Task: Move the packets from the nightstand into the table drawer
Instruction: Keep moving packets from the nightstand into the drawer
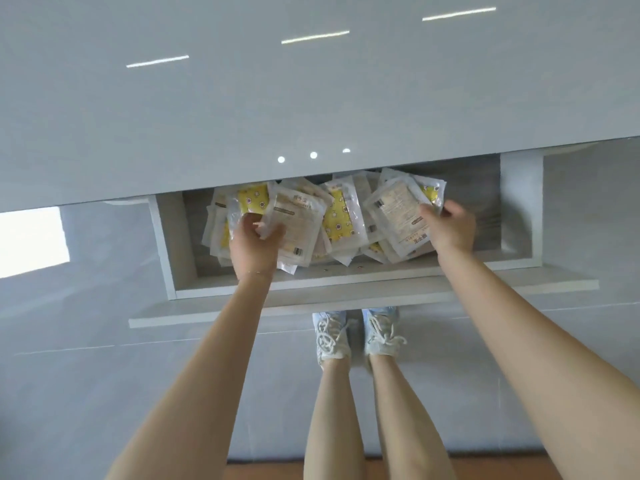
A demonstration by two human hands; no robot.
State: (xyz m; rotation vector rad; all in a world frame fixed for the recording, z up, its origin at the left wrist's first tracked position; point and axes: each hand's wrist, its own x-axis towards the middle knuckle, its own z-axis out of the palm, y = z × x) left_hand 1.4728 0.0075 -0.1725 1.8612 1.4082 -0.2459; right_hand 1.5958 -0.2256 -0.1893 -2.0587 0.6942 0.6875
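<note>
Seen from above, looking straight down. At 12 o'clock, a glossy grey table (242, 109) filling the upper half of the view, with three bright strip reflections and three small round ones on the top. Below its edge, at the centre, one drawer (346, 287) pulled open, grey inside, with pale walls and a wide front panel toward 6 o'clock. Under all this a floor (69, 341) of large grey tiles with thin joints; at 9 o'clock a bright white patch of light on it; at 6 o'clock a brown strip along the lower edge.

Inside the drawer, a heap of packets (341, 216), overlapping, clear plastic with white labels, some with yellow patterned contents. Too many and too overlapped for an exact count; more than ten, at least four with yellow showing. All visible packets in the drawer, none on the table top.

Two bare arms reaching from 6 o'clock into the drawer. Left hand (254, 247) at about 9 o'clock of the heap, fingers curled closed on the lower edge of a white-labelled packet (296, 226). Right hand (450, 226) at 3 o'clock of the heap, fingertips pinching the edge of another packet (398, 213) lying tilted on top.

Below the drawer front, two legs and two pale laced sneakers (356, 332), side by side on the tiles.
</note>
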